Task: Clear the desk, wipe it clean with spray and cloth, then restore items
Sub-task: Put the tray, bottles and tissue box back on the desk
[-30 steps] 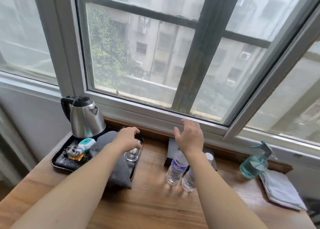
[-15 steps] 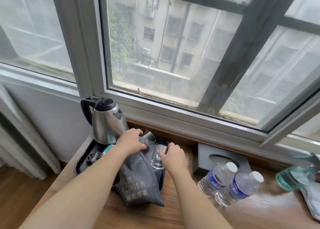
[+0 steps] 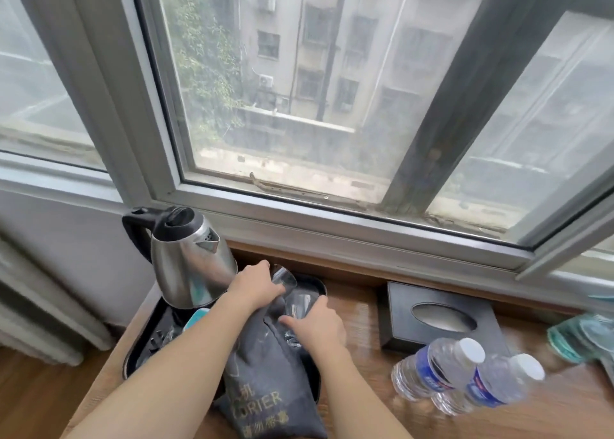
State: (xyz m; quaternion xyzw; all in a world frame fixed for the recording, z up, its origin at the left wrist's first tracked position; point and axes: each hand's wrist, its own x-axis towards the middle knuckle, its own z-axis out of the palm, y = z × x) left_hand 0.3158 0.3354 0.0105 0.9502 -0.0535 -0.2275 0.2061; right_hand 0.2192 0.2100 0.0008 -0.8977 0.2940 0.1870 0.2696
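A black tray [image 3: 320,287] sits at the left of the wooden desk [image 3: 362,319] under the window. On it stand a steel kettle [image 3: 189,262], two clear glasses and a grey cloth bag [image 3: 265,382] with printed letters. My left hand [image 3: 257,285] grips the far glass [image 3: 285,277], which is tilted. My right hand [image 3: 319,322] grips the nearer glass [image 3: 297,305] over the bag. A turquoise spray bottle [image 3: 579,337] shows blurred at the right edge.
A black tissue box [image 3: 435,319] lies right of the tray near the window sill. Two water bottles [image 3: 465,375] stand in front of it. Small items, one with a turquoise cap [image 3: 196,317], lie in the tray's left part. A radiator [image 3: 40,305] is at far left.
My right hand came left from the window sill to the tray and took hold of the nearer glass. My left hand tilted the far glass. The view shifted left and closer.
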